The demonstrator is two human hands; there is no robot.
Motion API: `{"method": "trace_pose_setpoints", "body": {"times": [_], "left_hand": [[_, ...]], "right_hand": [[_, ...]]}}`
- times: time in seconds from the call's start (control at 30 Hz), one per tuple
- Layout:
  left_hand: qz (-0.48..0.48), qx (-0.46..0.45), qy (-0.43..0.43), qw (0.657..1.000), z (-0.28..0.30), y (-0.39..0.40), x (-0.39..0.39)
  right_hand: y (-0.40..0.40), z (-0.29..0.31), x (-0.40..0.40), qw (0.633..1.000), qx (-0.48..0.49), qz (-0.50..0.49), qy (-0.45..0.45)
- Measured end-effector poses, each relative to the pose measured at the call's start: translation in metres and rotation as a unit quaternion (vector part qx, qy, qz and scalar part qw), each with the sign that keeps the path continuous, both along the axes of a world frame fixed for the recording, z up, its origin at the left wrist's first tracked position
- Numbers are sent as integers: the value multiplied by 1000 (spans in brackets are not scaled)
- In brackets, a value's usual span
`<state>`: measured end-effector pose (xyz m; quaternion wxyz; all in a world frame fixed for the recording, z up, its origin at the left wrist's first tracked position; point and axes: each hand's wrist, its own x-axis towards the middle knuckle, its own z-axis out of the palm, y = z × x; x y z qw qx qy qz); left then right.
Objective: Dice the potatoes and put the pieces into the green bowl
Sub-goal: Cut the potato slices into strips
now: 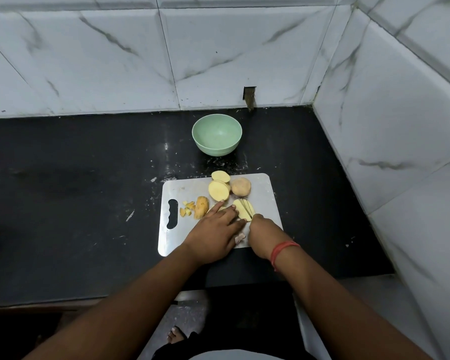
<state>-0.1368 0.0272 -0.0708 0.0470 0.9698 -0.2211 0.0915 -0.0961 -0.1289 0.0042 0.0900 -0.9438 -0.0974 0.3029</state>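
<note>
Near the right half of the black tabletop (89, 203), toward its front edge, lies a metal cutting board (265, 196) with a handle slot on its left side. The left hand (213, 229) rests flat, fingers extended, pressing on a potato slice (240, 210) at the board's middle that is already scored into strips. The right hand (261, 231) is curled around a knife (246, 207), whose blade sits in that slice. At the board's far edge lie two cut potato halves (218, 190), face up, and a potato piece skin side up (241, 187). Toward the handle slot sit another skin-on piece (201, 207) and a few small dice (187, 207). The green bowl (217, 137) stands beyond the board, near the tiled wall (115, 61), well apart from the hands.
</note>
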Motion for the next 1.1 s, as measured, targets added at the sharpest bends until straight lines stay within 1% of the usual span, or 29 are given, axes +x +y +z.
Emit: {"method": "trace_pose_setpoints", "body": {"times": [0.2, 0.4, 0.5, 0.63, 0.77, 0.9, 1.03, 1.1], "left_hand": [[-21, 18, 8, 1000, -2, 6, -1], [-18, 47, -6, 999, -4, 3, -2], [-12, 52, -8, 999, -4, 3, -2], [-7, 52, -7, 999, -6, 3, -3], [-7, 46, -11, 999, -6, 3, -2], [-8, 40, -14, 999, -8, 4, -2], [-10, 39, -18, 999, -11, 5, -4], [-10, 34, -21, 999, -11, 5, -4]], "right_hand": [[11, -3, 7, 1000, -10, -7, 19], [2, -11, 2, 999, -23, -4, 25], [-10, -12, -8, 999, -1, 0, 37], [-26, -16, -20, 999, 9, 6, 36], [-39, -23, -31, 999, -5, 35, 10], [-51, -24, -35, 999, 27, 33, 26], [-60, -26, -39, 998, 10, 55, 23], [-64, -27, -40, 999, 9, 49, 17]]}}
